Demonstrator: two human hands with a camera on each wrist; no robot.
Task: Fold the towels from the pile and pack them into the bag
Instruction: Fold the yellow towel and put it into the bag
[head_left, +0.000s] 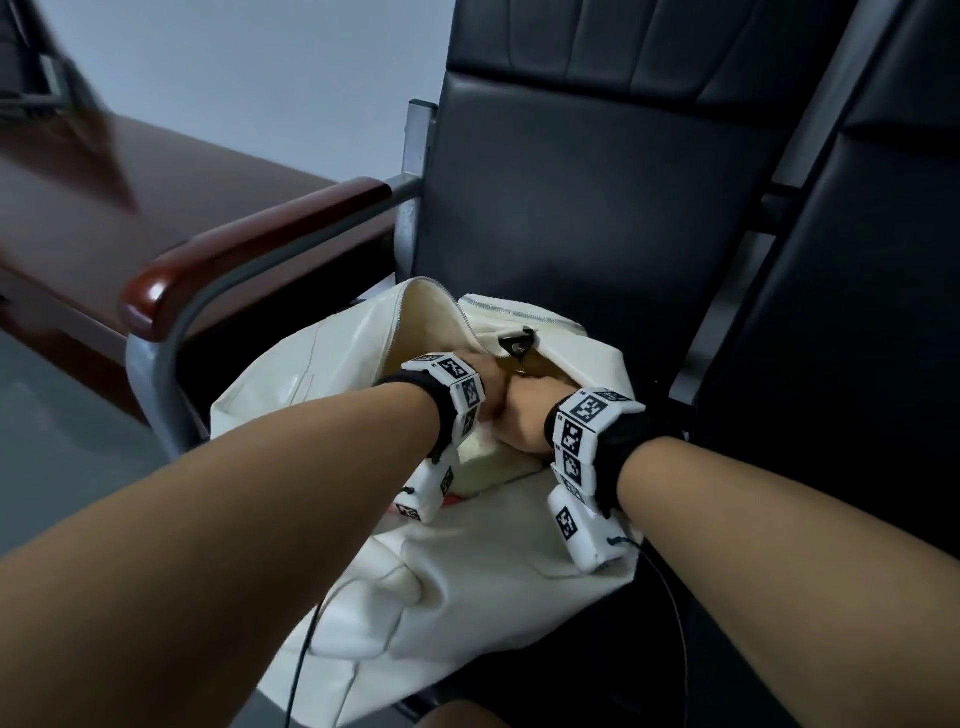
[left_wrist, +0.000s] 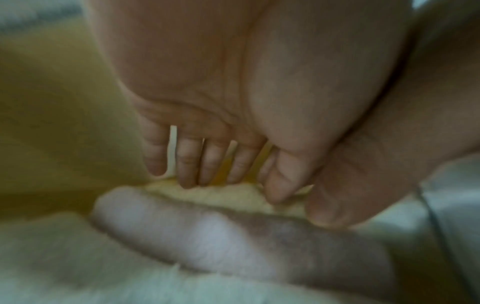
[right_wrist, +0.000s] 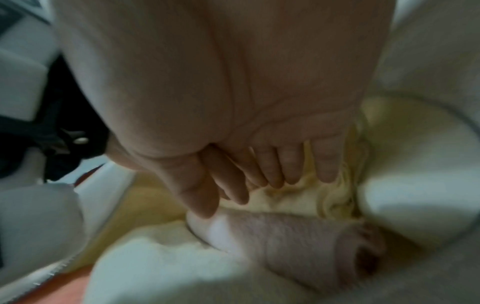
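Head view: I see the white bag (head_left: 363, 415) on the black chair seat (head_left: 597, 218), near its left armrest (head_left: 249, 244), zip open. Left hand (head_left: 491, 387) and right hand (head_left: 524, 421) sit inside the mouth, touching.

Left wrist: fingers (left_wrist: 187, 164) straight, spread, tips pressing a yellow towel (left_wrist: 228, 197) (blurry).

Right wrist: fingers (right_wrist: 275, 168) straight, pressing the same towel; a rolled grey-pink towel (right_wrist: 298, 242) lies beside it.

Black padded chair (head_left: 597, 208) with a reddish wooden armrest (head_left: 249, 254), brown desk (head_left: 156, 171) beside

Cream bag (head_left: 363, 519), yellow towel (right_wrist: 293, 197), beige towel (right_wrist: 298, 232), black seat (head_left: 571, 208).
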